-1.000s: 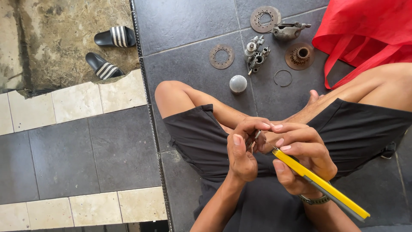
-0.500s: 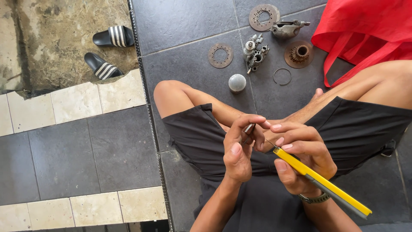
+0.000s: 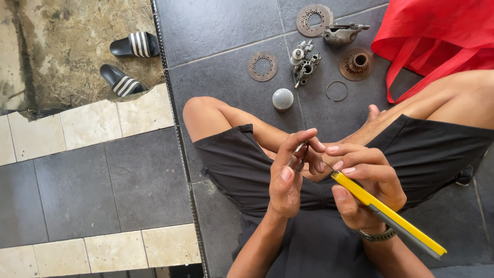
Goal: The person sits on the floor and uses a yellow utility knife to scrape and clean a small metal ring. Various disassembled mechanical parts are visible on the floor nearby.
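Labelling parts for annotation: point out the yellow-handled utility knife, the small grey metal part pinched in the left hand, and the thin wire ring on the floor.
yellow-handled utility knife (image 3: 383, 213), head view, middle of the yellow handle.
small grey metal part (image 3: 299, 154), head view, its exposed edge between the fingertips.
thin wire ring (image 3: 327, 92), head view, left side of the loop.

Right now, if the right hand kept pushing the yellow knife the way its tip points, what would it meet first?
Most likely the small metal part pinched in the left hand; the yellow utility knife in the right hand points up-left, straight at it. Depth is unclear.
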